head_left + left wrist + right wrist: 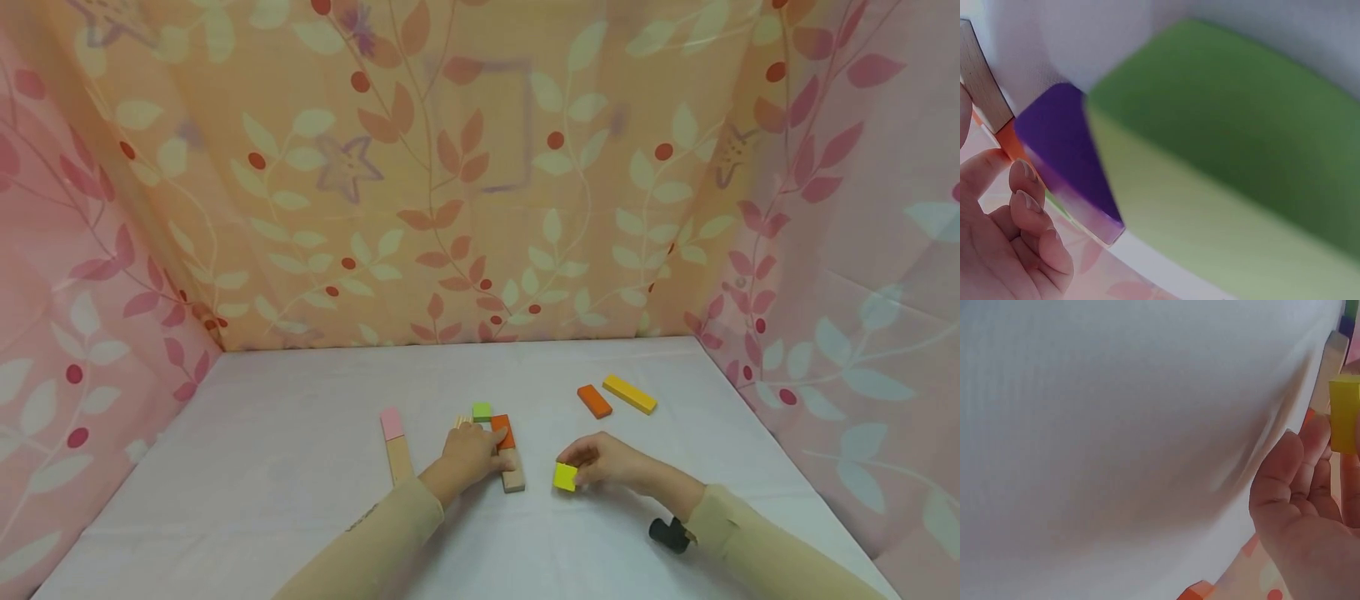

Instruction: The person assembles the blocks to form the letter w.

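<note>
My left hand [468, 457] reaches over the row of blocks at mid-table. Its index finger touches an orange block [502, 432], and its thumb lies against the wooden block [513, 481] in line with it. In the left wrist view, its other fingers bend loosely beside a purple block [1069, 144], with a green block [1229, 119] close to the camera. To the right of that row, my right hand [609, 460] pinches a yellow block [565, 477] between thumb and fingers. A small light-green block [482, 412] stands at the far end of the row.
Left of my left hand, a pink block [392, 423] lies end to end with a wooden block [400, 460]. At the back right lie another orange block [594, 402] and a long yellow block [629, 394]. Patterned cloth walls [480, 208] surround the white table [247, 467].
</note>
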Action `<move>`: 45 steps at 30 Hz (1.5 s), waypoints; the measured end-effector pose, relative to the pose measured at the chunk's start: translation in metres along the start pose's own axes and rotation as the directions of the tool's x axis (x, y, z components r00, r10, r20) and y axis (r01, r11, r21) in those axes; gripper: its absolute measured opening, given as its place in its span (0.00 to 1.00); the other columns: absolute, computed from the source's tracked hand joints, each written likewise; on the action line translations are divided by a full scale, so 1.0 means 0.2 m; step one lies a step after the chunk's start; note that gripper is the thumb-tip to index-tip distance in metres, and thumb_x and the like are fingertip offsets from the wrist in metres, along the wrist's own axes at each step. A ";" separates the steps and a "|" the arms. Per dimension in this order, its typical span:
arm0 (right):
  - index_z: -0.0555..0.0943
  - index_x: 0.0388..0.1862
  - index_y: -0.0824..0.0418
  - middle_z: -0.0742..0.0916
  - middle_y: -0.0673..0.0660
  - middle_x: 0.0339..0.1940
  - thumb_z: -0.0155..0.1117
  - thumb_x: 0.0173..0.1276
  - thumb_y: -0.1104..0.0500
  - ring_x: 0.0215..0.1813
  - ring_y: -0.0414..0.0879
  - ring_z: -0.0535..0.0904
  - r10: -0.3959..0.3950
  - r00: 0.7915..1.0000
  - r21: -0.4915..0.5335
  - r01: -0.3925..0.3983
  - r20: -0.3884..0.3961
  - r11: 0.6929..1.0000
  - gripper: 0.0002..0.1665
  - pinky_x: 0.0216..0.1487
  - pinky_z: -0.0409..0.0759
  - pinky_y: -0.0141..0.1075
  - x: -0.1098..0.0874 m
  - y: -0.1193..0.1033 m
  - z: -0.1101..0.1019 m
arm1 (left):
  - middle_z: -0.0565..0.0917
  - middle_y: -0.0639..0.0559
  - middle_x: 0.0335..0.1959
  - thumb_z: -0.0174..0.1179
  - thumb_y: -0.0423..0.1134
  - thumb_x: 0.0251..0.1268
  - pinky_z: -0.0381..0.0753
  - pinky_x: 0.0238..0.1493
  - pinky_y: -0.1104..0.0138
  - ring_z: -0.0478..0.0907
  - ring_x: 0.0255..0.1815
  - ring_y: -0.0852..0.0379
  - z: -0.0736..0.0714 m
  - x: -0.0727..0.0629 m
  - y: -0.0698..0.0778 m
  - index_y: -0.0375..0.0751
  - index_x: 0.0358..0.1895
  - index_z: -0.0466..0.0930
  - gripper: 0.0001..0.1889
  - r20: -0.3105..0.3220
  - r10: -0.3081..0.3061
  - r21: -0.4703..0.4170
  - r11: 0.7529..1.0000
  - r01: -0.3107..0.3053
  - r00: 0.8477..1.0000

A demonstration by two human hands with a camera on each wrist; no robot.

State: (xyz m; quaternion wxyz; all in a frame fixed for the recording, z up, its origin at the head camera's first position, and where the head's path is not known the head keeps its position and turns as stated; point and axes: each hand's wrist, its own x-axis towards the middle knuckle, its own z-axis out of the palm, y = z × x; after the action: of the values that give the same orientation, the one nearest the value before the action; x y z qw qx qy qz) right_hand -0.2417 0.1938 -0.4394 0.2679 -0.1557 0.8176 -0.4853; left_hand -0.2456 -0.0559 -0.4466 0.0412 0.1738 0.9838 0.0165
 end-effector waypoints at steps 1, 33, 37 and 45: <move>0.82 0.51 0.68 0.85 0.55 0.42 0.67 0.60 0.72 0.39 0.47 0.76 0.000 1.000 -0.005 0.000 0.006 1.000 0.18 0.40 0.79 0.37 0.00 0.00 0.01 | 0.84 0.43 0.43 0.62 0.64 0.55 0.74 0.35 0.60 0.76 0.39 0.48 0.00 0.00 0.00 0.54 0.64 0.77 0.34 0.001 0.000 0.004 1.000 0.000 1.000; 0.87 0.44 0.57 0.78 0.51 0.34 0.74 0.57 0.65 0.40 0.47 0.70 -0.074 0.996 -0.217 0.085 0.055 0.972 0.14 0.38 0.70 0.37 0.08 -0.04 0.19 | 0.83 0.43 0.44 0.62 0.64 0.56 0.75 0.41 0.57 0.76 0.42 0.47 0.00 0.00 0.00 0.54 0.66 0.76 0.34 0.015 -0.021 -0.015 1.000 0.021 1.000; 0.87 0.44 0.57 0.78 0.51 0.33 0.73 0.58 0.65 0.40 0.47 0.70 -0.086 0.995 -0.218 0.096 0.056 0.971 0.14 0.37 0.70 0.36 0.08 -0.05 0.19 | 0.83 0.43 0.44 0.62 0.64 0.56 0.76 0.41 0.56 0.76 0.41 0.47 0.00 0.00 0.00 0.53 0.66 0.76 0.35 0.015 -0.018 -0.006 1.000 0.018 1.000; 0.85 0.49 0.58 0.79 0.51 0.33 0.74 0.58 0.62 0.39 0.46 0.71 -0.086 0.996 -0.224 0.092 0.037 0.970 0.19 0.38 0.72 0.36 0.08 -0.03 0.16 | 0.83 0.43 0.43 0.62 0.64 0.56 0.76 0.40 0.57 0.76 0.39 0.48 0.00 0.00 0.01 0.53 0.66 0.76 0.34 0.016 -0.012 0.002 1.000 0.012 1.000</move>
State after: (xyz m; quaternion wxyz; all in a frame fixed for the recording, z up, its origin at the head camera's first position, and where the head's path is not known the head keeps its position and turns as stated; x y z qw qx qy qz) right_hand -0.2346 0.1597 -0.4507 0.2375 -0.2283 0.8558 -0.3989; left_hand -0.2447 -0.0550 -0.4467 0.0489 0.1680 0.9845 0.0139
